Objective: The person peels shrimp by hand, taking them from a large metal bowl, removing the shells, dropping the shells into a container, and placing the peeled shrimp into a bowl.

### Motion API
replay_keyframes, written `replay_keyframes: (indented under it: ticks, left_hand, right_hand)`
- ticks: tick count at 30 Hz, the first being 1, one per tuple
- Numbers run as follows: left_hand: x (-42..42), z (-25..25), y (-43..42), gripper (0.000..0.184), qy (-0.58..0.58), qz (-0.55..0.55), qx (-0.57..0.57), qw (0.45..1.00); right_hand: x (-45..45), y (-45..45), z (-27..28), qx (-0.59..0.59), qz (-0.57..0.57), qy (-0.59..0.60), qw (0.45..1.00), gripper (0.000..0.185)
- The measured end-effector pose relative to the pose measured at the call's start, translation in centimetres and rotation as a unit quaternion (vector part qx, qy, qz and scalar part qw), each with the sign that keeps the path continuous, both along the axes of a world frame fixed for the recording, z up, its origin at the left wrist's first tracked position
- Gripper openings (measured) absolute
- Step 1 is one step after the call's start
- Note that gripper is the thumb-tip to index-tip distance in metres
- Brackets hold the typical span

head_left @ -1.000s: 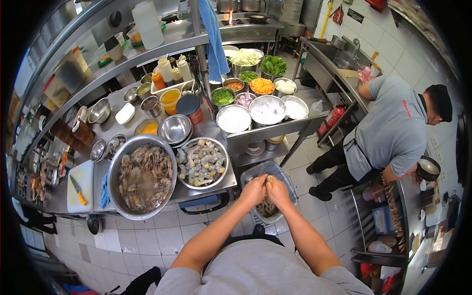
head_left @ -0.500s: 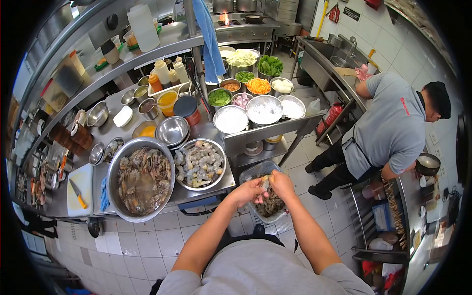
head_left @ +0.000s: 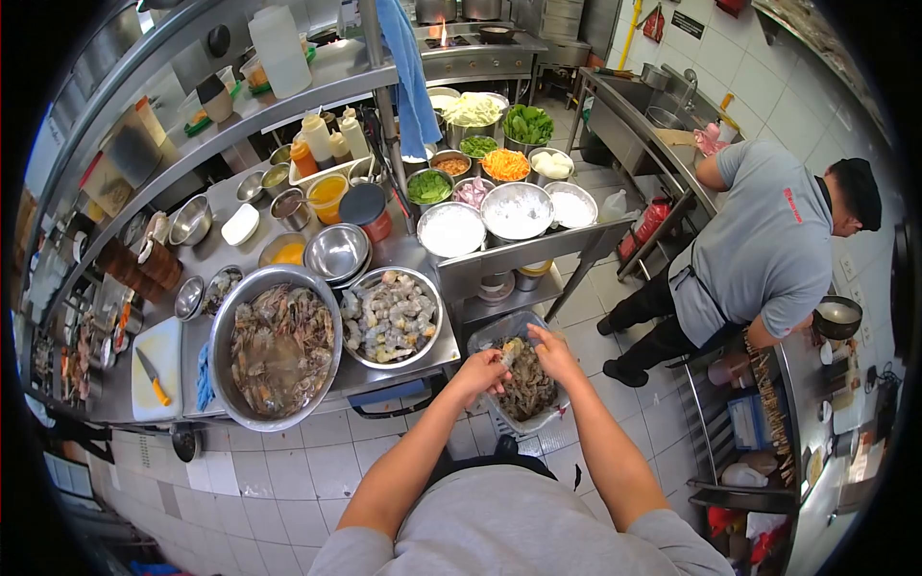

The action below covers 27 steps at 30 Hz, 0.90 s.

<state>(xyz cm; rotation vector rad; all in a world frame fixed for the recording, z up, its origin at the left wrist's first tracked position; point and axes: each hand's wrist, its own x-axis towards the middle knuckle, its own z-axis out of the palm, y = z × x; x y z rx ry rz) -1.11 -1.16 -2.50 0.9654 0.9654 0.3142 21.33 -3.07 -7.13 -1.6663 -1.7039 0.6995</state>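
"Left of the bin (head_left: 492,332), what was waiting?"

"Farthest left, the basin (head_left: 273,419): brown shrimp (head_left: 281,331), apparently shell-on, plenty to go! Nearer the bin, the bowl (head_left: 394,366), heaped with peeled ones (head_left: 389,312), a good share done!"

"And at the bin?"

"Over its left side, the left hand (head_left: 482,372) pinched what looked like a pale shrimp (head_left: 508,356), perhaps half peeled! Brown scraps (head_left: 528,386) lay below! Over the right side, the right hand (head_left: 554,355) hung spread, apparently gripping nothing!"

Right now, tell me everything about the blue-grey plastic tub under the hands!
The blue-grey, translucent-looking plastic tub is open-topped with rounded corners. It stands upright, lower than the silvery metal table, near its edge. Brownish shrimp or shells lie heaped inside. The bare left hand and right hand are over it; contact is unclear.
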Motion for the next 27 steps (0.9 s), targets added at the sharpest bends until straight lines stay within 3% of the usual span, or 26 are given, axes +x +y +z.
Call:
replay_keyframes:
  ticks: [1,4,6,8,10,15,18,20,23,25,26,27]
  left_hand:
    - [0.2,0.1,0.2,0.034,0.02,-0.004,0.024,0.999]
    - [1.4,0.7,0.6,0.027,0.067,-0.029,0.1,0.992]
    - [2.1,0.3,0.9,0.024,0.094,-0.056,0.142,0.984]
    - [2.3,-0.6,1.1,0.022,0.121,-0.083,0.182,0.972]
    - [2.3,-1.6,0.9,0.024,0.18,-0.12,0.44,0.871]
    - [2.8,-0.3,0.4,0.025,0.27,-0.164,0.428,0.847]
    - [2.9,0.1,0.0,0.024,0.295,-0.155,0.429,0.839]
    - [2.8,0.3,-0.1,0.024,0.306,-0.148,0.434,0.834]
    - [1.8,-0.5,-0.3,0.022,0.322,-0.103,0.447,0.828]
    - [1.0,-1.9,0.2,0.021,0.175,-0.043,0.345,0.921]
    - [0.8,-2.2,0.4,0.021,0.175,-0.043,0.346,0.921]
    - [0.7,-2.2,0.4,0.022,0.075,0.01,0.196,0.978]
  right_hand:
    - [-0.6,-0.1,0.4,-0.016,0.009,0.111,0.994,0.051]
    - [-2.1,-1.4,3.9,-0.107,0.053,0.196,0.973,0.063]
    - [-2.1,-1.4,3.8,-0.082,0.049,0.181,0.979,0.055]
    - [-1.7,-1.0,2.5,-0.104,0.058,0.169,0.978,0.031]
    - [-2.2,-1.5,3.9,-0.1,0.046,0.124,0.986,0.022]
    - [-2.9,-1.5,3.8,-0.09,0.006,0.067,0.994,0.014]
    - [-3.1,-1.1,2.3,-0.093,-0.027,0.131,0.987,0.012]
    - [-2.9,-0.7,2.0,-0.148,-0.11,0.247,0.951,0.009]
    - [-1.5,-0.4,2.5,-0.159,-0.186,0.315,0.917,0.005]
    - [-0.4,-0.2,1.3,-0.142,-0.164,0.259,0.941,0.004]
    - [0.1,-0.2,0.5,-0.127,-0.143,0.202,0.961,0.005]
    - [0.6,-0.3,-0.4,-0.127,-0.143,0.202,0.96,0.005]
